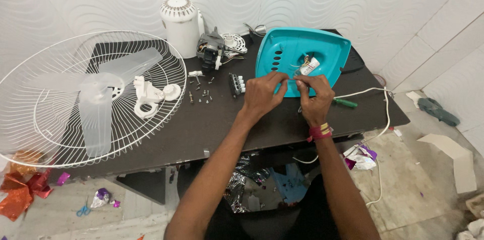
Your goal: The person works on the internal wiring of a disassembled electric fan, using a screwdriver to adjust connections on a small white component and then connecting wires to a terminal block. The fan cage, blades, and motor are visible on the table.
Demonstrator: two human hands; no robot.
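Two hands, left hand (262, 95) and right hand (313, 98), pinch thin wires (298, 79) with narrowed fingers before the tilted turquoise fan base (282, 48) on the counter (212, 124); wires seem limp, fragile, best gripped near their ends.

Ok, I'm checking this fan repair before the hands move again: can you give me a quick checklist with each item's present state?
1. Left hand and right hand both on the wires at the teal base: ok.
2. Base steady on the table: cannot tell, it stands tilted.
3. Screwdriver close to the right hand: ok.
4. Loose screws gathered together: not ok, scattered.
5. White cord unplugged: cannot tell.
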